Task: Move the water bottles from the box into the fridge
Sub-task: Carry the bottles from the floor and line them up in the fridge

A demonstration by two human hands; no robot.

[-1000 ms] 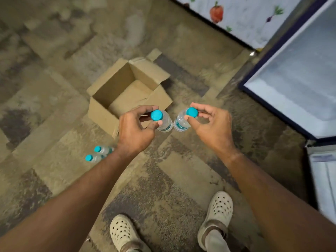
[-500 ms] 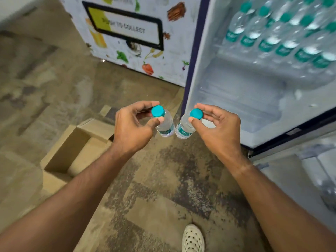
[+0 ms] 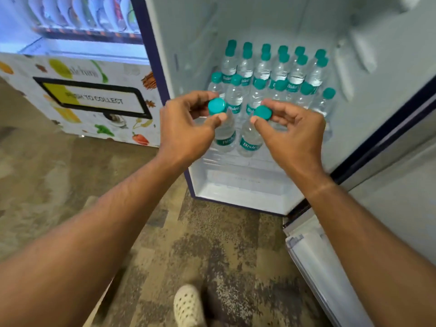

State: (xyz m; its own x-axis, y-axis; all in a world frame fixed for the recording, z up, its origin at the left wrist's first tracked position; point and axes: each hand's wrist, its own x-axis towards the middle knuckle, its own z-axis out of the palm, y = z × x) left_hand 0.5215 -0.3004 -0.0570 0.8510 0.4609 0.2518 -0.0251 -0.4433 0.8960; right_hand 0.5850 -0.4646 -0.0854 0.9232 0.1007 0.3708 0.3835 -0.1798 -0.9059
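My left hand (image 3: 186,125) pinches a clear water bottle (image 3: 225,135) by its teal cap. My right hand (image 3: 292,128) pinches a second water bottle (image 3: 250,140) the same way. Both bottles hang side by side in front of the open fridge (image 3: 236,190), just above its lower shelf. Several water bottles (image 3: 271,72) with teal caps stand in rows on the shelf behind them. The box is out of view.
A vending machine (image 3: 94,100) with a "push to collect" flap stands left of the fridge. The open fridge door (image 3: 330,267) reaches toward me at the right. Patterned carpet (image 3: 212,244) covers the floor, and my white shoe (image 3: 187,305) shows at the bottom.
My view has swung up from the box on the floor to the fridge interior. Both hands carried their bottles forward, from over the carpet to in front of the shelf.
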